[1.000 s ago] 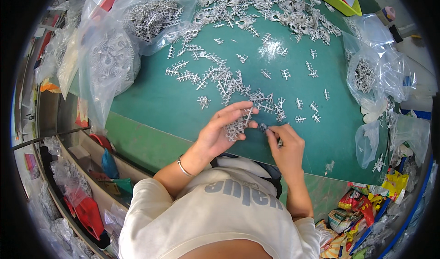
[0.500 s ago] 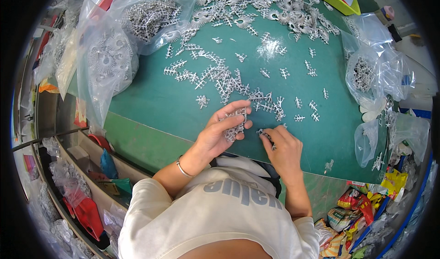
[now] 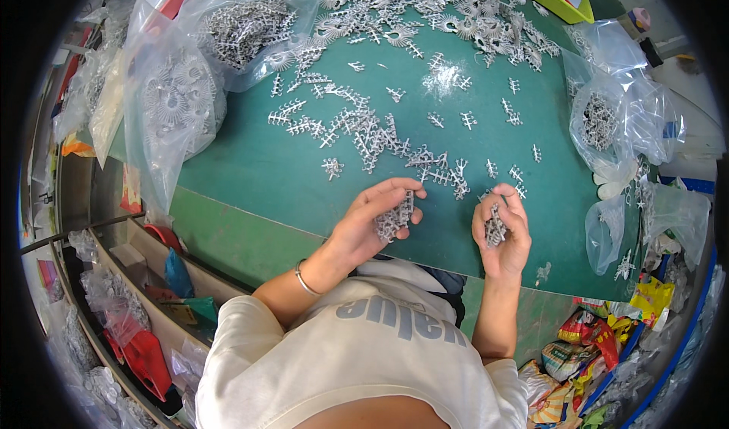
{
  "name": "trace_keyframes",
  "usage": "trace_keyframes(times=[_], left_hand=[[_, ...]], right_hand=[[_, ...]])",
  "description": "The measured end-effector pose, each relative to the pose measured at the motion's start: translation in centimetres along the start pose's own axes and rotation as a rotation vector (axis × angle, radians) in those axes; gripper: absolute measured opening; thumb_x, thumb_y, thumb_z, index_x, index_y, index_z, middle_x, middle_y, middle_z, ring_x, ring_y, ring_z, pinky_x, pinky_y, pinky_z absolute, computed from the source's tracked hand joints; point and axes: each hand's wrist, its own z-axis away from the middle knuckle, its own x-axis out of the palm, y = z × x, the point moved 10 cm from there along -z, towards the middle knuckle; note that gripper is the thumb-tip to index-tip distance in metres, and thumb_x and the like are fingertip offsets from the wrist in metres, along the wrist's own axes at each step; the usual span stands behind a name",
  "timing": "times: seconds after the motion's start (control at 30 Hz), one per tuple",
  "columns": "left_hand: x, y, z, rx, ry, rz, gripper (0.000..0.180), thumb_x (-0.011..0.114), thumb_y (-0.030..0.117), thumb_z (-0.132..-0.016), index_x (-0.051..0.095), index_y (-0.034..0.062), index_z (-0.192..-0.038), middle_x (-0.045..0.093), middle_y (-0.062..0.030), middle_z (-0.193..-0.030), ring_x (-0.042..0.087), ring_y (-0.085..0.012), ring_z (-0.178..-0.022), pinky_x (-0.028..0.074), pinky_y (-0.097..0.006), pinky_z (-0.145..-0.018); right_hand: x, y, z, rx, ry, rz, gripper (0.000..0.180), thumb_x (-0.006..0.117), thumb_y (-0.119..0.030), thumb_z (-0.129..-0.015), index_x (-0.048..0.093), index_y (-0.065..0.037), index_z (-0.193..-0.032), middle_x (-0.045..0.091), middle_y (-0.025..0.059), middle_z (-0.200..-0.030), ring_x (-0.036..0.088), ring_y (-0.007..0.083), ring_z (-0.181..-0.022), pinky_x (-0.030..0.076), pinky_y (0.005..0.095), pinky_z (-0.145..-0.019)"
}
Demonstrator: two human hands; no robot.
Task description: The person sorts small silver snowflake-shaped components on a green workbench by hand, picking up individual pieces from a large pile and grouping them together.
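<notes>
our left hand is closed on a bundle of grey branched pieces, thumb and fingers wrapped round it, over the near part of the green table. our right hand has its fingers curled on a smaller clump of similar pieces, farther right over the table's near part. we hold the two hands apart, and we cannot tell how many pieces each one grips. a silver bracelet circles our left wrist. just beyond our hands, toward the table's middle, we see a loose heap of the same pieces, and past it a patch of white powder. fan-shaped pieces pile along the table's far side, near a yellow-green tray. a clear bag hangs at the table's left, and another clear bag at its right.
</notes>
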Motion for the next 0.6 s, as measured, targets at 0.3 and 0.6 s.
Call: trace_keyframes(times=[0.3,0.6], left_hand=[[1.7,-3.7,-0.2,-0.280,-0.019,0.180,0.045,0.045,0.036,-0.094,0.049,0.0021,-0.123,0.059,-0.0094,-0.109,0.059,-0.0190,-0.098,0.051,-0.033,-0.081],[2.3,-2.4,-0.8,-0.082,-0.089,0.043,0.032,0.054,0.020,-0.091,0.052,0.0020,-0.117,0.060,-0.0079,-0.102,0.060,-0.0151,-0.091,0.050,-0.027,-0.072]], right_hand=[[6.5,3.3,1.7,0.218,-0.417,-0.030,0.016,0.052,-0.014,-0.086,0.052,0.002,-0.088,0.051,0.0098,-0.077,0.044,0.0108,-0.047,0.034,0.0236,-0.040],[6.5,1.1,1.4,-0.015,-0.173,0.403,0.008,0.057,0.000,-0.083,0.053,-0.002,-0.090,0.052,0.0062,-0.095,0.047,0.0044,-0.054,0.039,0.0160,-0.045]])
